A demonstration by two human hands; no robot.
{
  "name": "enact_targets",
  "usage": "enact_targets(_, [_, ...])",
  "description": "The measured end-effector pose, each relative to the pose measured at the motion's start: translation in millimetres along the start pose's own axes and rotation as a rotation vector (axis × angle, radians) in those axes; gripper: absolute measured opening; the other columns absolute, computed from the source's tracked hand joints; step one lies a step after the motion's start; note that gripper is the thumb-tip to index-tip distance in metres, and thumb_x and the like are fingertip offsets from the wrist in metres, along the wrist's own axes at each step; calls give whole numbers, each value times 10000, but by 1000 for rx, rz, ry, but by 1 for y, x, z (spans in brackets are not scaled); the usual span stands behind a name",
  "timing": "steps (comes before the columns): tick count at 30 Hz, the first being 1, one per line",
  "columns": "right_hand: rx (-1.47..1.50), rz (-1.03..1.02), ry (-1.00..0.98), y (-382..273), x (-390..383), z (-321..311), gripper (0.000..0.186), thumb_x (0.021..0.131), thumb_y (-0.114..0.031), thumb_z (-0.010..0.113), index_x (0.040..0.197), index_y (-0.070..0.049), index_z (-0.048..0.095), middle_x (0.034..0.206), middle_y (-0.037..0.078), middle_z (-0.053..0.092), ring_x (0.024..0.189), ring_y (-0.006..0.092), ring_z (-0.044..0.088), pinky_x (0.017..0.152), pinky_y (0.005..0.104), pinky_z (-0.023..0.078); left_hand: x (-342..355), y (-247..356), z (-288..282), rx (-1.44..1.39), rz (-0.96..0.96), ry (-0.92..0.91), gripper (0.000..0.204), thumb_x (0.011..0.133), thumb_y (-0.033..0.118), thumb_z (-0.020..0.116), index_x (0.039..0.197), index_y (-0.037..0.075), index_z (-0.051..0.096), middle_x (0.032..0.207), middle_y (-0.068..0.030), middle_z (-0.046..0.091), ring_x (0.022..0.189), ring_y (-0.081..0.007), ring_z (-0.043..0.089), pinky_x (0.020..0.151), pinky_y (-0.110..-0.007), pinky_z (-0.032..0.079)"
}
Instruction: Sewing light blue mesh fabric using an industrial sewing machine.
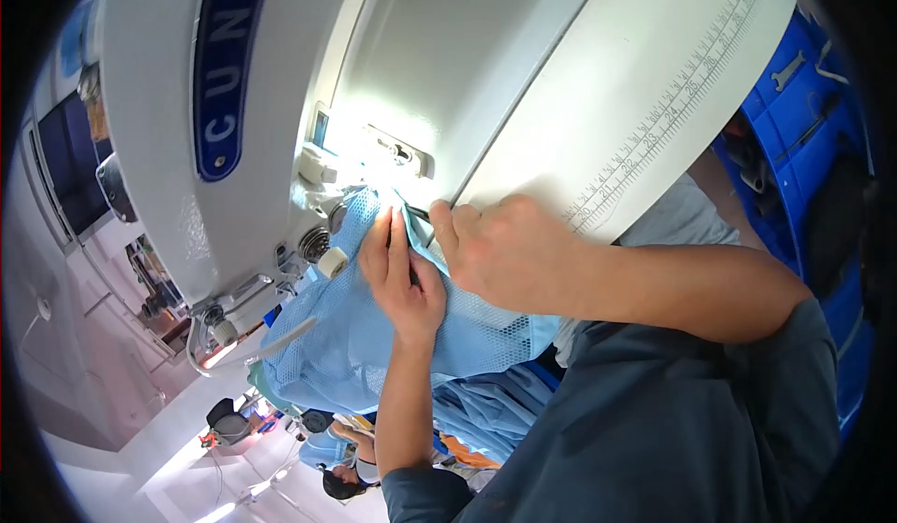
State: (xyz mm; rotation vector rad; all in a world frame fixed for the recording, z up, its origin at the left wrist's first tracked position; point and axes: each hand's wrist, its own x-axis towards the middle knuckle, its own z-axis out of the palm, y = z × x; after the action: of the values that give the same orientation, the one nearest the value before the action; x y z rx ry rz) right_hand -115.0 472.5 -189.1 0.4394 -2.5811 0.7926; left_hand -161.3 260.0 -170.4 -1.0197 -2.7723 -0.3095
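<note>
A piece of light blue mesh fabric point(486, 332) hangs over the edge of a white sewing machine point(271, 84), its upper end lying in the brightly lit area by the needle plate point(397, 149). My left hand point(406, 289) lies on the mesh with fingers stretched toward that spot and the thumb apart. Close on its right, my right hand point(509, 252) has its fingers curled, the index fingertip at the fabric's trimmed edge. A small dark thing shows by that fingertip; what the fingers hold is hidden. Glare washes out the needle area.
A printed ruler scale point(673, 117) runs along the white machine table. On the right, a blue tray point(794, 121) holds a wrench point(788, 72) and other tools. More blue cloth point(491, 406) lies below the mesh. Another person point(346, 462) works in the background.
</note>
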Motion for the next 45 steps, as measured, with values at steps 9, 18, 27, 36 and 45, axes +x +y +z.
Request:
enact_targets(9, [102, 59, -32, -1, -2, -2, 176, 841, -156, 671, 895, 12, 673, 715, 45, 618, 601, 143, 666, 471, 295, 501, 2, -2, -1, -64, -16, 1, 432, 938, -2, 554, 1353, -62, 653, 1429, -208, 620, 1304, -399, 571, 1121, -464, 436])
enact_targets(18, [66, 32, -35, 1, -1, 0, 486, 771, -147, 679, 1180, 111, 623, 678, 6, 563, 557, 118, 613, 469, 280, 458, 0, -2, 1, -23, 4, 17, 480, 887, -22, 567, 1360, -75, 628, 1416, -232, 611, 1257, -420, 583, 1102, -485, 437])
enact_targets(27, [84, 18, -13, 3, 0, -3, 281, 786, -134, 672, 1005, 33, 610, 648, 13, 569, 548, 142, 637, 461, 297, 460, 1, 0, 1, -1, 25, -3, 488, 904, -12, 553, 1384, -89, 581, 1410, -262, 588, 1248, -449, 563, 1098, -508, 425])
enact_targets(36, [92, 1, 70, -1, -3, 10, 329, 782, -164, 673, 1008, 74, 643, 651, 28, 593, 552, 145, 642, 466, 288, 469, -3, -3, 0, 43, 36, -29, 494, 941, 19, 520, 1419, -96, 560, 1447, -259, 560, 1275, -440, 532, 1105, -517, 410])
enact_targets(45, [63, 7, 32, 2, -4, 8, 421, 781, -178, 674, 1085, 112, 663, 652, 24, 601, 565, 136, 638, 464, 289, 468, -1, 0, 4, 61, 40, -23, 492, 927, 21, 531, 1403, -86, 589, 1419, -251, 579, 1251, -430, 553, 1086, -524, 421])
